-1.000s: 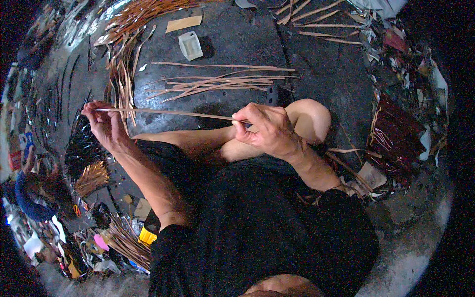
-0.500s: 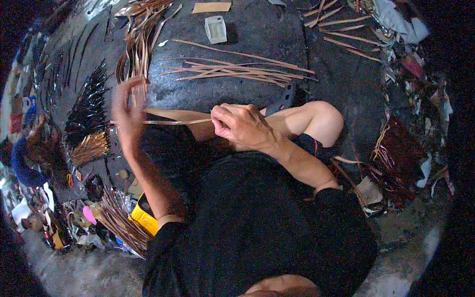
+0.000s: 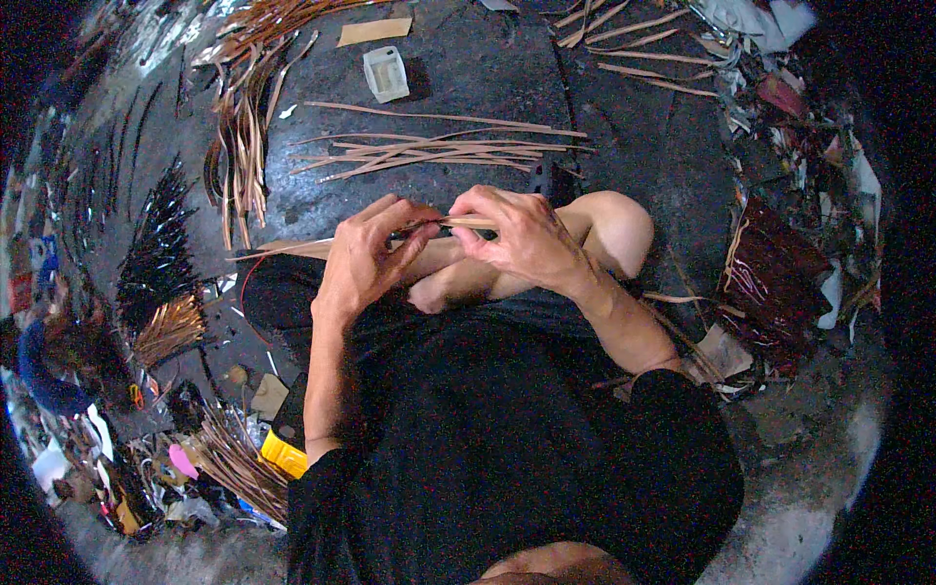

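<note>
In front of my crossed legs my two hands meet, fingertips almost touching. My right hand (image 3: 522, 234) is closed on a narrow tan strip (image 3: 470, 223), folded or doubled, its short length showing between thumb and fingers. My left hand (image 3: 375, 249) pinches at the left end of this strip; a small dark reddish bit shows at its fingertips, too small to make out. Another pale strip (image 3: 292, 251) lies across my left leg, passing behind the left hand. Beyond my hands, a loose pile of similar tan strips (image 3: 439, 154) lies on the dark floor mat.
A white plastic box (image 3: 386, 75) stands beyond the pile, near a tan card (image 3: 374, 32). Long brown strips (image 3: 239, 146) hang together at far left, above a black bundle (image 3: 161, 239). A dark red sheet (image 3: 775, 283) and scraps lie right. A yellow container (image 3: 285, 453) sits near my left elbow.
My left hand has swung rightward and in, from apart at the left to meet the right hand. The strip stretched between them now shows only as a short piece. The whole view has shifted slightly.
</note>
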Demonstrator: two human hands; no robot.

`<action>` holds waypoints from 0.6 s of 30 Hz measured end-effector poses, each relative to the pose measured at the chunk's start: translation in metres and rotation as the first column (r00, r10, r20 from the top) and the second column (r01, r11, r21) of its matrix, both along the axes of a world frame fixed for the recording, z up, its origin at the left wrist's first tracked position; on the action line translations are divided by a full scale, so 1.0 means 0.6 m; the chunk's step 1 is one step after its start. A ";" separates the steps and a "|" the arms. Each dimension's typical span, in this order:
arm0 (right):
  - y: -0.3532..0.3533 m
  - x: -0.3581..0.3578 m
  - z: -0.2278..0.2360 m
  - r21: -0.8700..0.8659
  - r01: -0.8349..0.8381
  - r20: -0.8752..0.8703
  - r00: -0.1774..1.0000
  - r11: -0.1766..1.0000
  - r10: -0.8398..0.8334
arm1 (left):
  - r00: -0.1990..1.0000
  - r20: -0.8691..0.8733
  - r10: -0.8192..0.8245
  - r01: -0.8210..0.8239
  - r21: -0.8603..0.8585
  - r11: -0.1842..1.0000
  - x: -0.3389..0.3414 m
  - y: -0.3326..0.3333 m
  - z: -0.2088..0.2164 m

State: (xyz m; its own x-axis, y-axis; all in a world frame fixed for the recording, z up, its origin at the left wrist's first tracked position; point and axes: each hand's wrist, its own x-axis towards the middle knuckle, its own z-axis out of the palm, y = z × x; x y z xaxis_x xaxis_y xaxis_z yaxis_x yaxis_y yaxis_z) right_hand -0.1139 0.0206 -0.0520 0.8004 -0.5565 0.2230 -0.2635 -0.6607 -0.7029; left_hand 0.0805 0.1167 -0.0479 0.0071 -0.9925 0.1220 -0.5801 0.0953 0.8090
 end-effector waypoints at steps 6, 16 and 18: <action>0.006 0.012 -0.002 -0.032 0.009 0.040 0.999 0.999 -0.008 | 1.000 -0.017 0.025 -0.026 -0.080 0.996 -0.011 0.008 -0.008; -0.004 -0.036 0.011 -0.145 0.040 -0.024 0.999 0.989 -0.044 | 0.997 0.069 0.039 -0.022 -0.237 0.971 -0.026 0.001 -0.030; -0.006 -0.047 0.015 -0.158 0.042 -0.032 0.998 0.987 -0.047 | 0.997 0.062 0.045 -0.029 -0.235 0.972 -0.030 0.000 -0.034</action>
